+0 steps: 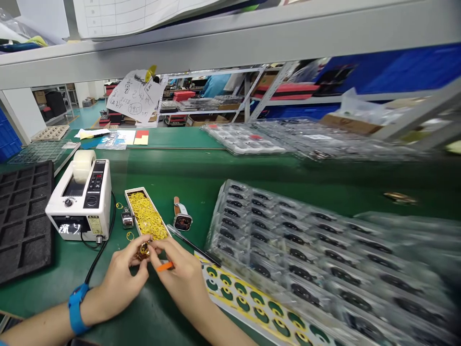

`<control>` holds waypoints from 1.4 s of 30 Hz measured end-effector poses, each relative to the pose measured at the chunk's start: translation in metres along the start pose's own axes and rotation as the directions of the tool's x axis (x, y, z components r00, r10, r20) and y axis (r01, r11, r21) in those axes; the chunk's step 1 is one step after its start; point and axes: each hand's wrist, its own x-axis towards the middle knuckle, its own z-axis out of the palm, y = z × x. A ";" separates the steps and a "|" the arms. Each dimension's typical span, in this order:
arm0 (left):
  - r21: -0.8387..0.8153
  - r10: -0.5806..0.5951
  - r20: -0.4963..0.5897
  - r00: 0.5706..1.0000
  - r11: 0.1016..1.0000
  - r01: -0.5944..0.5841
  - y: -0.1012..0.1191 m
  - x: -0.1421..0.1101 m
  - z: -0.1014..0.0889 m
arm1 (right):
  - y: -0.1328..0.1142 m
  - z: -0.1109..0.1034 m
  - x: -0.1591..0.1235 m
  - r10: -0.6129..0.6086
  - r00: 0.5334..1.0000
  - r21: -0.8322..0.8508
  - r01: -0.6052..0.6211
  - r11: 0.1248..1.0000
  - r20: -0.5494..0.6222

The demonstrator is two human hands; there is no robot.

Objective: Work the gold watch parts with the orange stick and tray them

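My left hand [124,276], with a blue band [78,307] at its wrist, pinches a small shiny gold-brown part [143,251] between thumb and fingers. Its exact kind is partly hidden by the fingertips. From the other side, my right hand [185,269] grips the same part with thumb and forefinger. An orange strip [165,266] shows at the right hand's fingers; whether it is worn or held I cannot tell. Just beyond both hands lies a white box [127,193] filled with yellow rings [147,214]. A small metal tally counter [127,218] stands left of it.
A tape dispenser [99,192] and a black compartment tray [27,221] occupy the left. A wristwatch [182,221], a dark pen-like tool [194,245] and a yellow sticker sheet [248,300] lie near the right hand. Clear trays of dark parts [302,254] fill the right; a shelf beam [230,41] crosses above.
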 end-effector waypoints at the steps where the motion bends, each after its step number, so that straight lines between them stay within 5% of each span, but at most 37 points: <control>1: 0.012 0.005 0.007 1.000 1.000 -0.005 0.000 0.000 0.000 | -0.001 -0.001 0.001 0.014 1.000 0.021 -0.014 1.000 0.008; 7: -0.074 -0.203 -0.069 0.977 0.977 0.198 -0.004 0.009 -0.010 | 0.006 -0.019 0.016 0.184 0.963 0.262 -0.233 0.936 0.198; 12: -0.290 -0.300 -0.159 0.941 0.925 0.246 -0.004 0.019 -0.018 | 0.032 -0.022 0.026 0.434 0.842 -0.029 -0.449 0.893 0.321; 16: -0.371 -0.332 -0.146 0.932 0.892 0.260 0.005 0.020 -0.021 | 0.037 -0.033 0.026 0.441 0.835 -0.160 -0.412 0.897 0.329; 19: -0.403 -0.368 -0.140 0.919 0.869 0.287 0.009 0.021 -0.027 | 0.050 -0.064 0.039 0.496 0.827 -0.406 -0.371 0.835 0.265; 23: -0.444 -0.391 -0.117 0.913 0.843 0.304 0.007 0.024 -0.033 | 0.105 -0.118 0.076 0.579 0.808 -0.692 -0.353 0.630 0.114; 26: -0.468 -0.382 -0.092 0.919 0.832 0.299 -0.003 0.026 -0.033 | 0.155 -0.145 0.101 0.637 0.756 -0.794 -0.290 0.534 0.152; 30: -0.482 -0.322 -0.130 0.938 0.847 0.224 -0.018 0.024 -0.026 | 0.197 -0.149 0.117 0.701 0.667 -0.854 -0.188 0.485 0.252; 34: -0.487 -0.318 -0.124 0.940 0.845 0.221 -0.014 0.021 -0.023 | 0.206 -0.138 0.123 0.724 0.611 -0.872 -0.107 0.477 0.321; 38: -0.496 -0.356 -0.014 0.934 0.814 0.303 0.004 0.021 -0.025 | 0.195 -0.131 0.127 0.691 0.627 -0.868 -0.047 0.494 0.359; 42: -0.550 -0.392 0.043 0.919 0.758 0.349 0.015 0.021 -0.028 | 0.161 -0.119 0.117 0.581 0.730 -0.830 -0.033 0.557 0.361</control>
